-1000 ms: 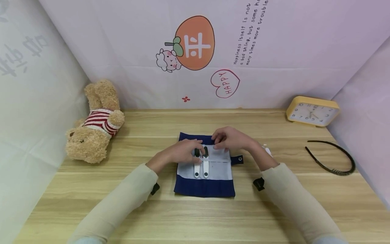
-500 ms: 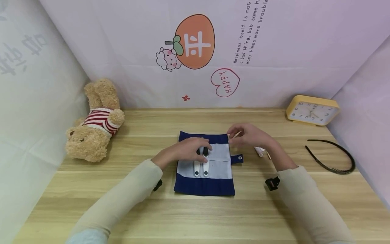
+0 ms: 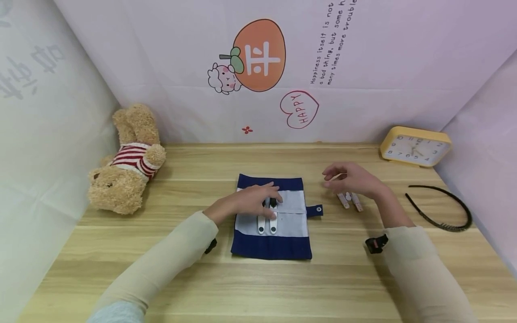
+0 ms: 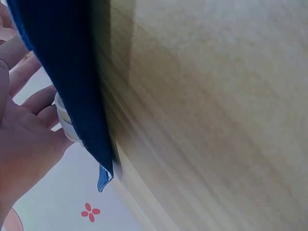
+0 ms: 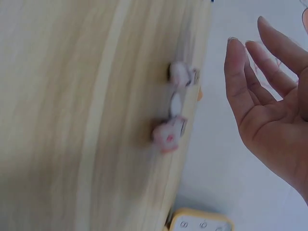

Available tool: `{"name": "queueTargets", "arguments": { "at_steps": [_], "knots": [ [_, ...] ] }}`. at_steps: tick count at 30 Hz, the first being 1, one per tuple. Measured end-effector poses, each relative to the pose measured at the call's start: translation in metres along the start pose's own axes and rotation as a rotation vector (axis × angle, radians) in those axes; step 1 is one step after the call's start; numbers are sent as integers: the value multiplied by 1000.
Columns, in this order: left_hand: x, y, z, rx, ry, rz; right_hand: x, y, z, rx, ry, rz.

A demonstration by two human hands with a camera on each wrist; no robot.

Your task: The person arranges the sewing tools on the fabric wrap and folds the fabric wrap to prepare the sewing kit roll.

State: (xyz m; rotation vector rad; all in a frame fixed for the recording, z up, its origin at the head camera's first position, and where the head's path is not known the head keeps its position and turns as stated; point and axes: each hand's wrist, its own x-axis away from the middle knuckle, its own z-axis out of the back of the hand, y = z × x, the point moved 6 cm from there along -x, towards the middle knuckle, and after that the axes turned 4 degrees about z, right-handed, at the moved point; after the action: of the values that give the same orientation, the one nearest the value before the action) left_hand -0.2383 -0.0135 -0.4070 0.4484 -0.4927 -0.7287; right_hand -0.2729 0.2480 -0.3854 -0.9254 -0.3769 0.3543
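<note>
An unrolled navy cloth case (image 3: 270, 247) with a pale grey inside lies flat on the table. Two slim white-handled tools (image 3: 273, 223) with black tops lie side by side in it. My left hand (image 3: 254, 199) is over them with spread fingers, hiding part of their tops; whether it touches them I cannot tell. To the right of the case, my right hand (image 3: 353, 179) hovers with loosely bent fingers and holds nothing. Just below it are small pale pink items (image 3: 357, 202), which are blurred in the right wrist view (image 5: 168, 134).
A snap strap (image 3: 315, 210) sticks out from the case's right side. A teddy bear (image 3: 125, 166) lies at the far left. At the back right stands a yellow clock (image 3: 416, 146), with a black headband (image 3: 452, 229) in front of it. White printed sheets wall the table.
My right hand has moved right, from the case's upper edge to above the pink items, uncovering them. My left hand has shifted slightly right over the white tools.
</note>
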Motion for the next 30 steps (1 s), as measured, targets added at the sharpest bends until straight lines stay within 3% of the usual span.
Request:
{"name": "queueTargets", "arguments": {
  "at_steps": [11,22,30],
  "knots": [
    [-1,1,-3,-25,-25,-22,10,23,12,88,-35,-26],
    [-2,-1,-4,-23,-35,-2,8,34,7,136,-115,-83],
    [-3,-2,-6,-20,-39,3,6,29,9,185,-74,-83]
  ]
}}
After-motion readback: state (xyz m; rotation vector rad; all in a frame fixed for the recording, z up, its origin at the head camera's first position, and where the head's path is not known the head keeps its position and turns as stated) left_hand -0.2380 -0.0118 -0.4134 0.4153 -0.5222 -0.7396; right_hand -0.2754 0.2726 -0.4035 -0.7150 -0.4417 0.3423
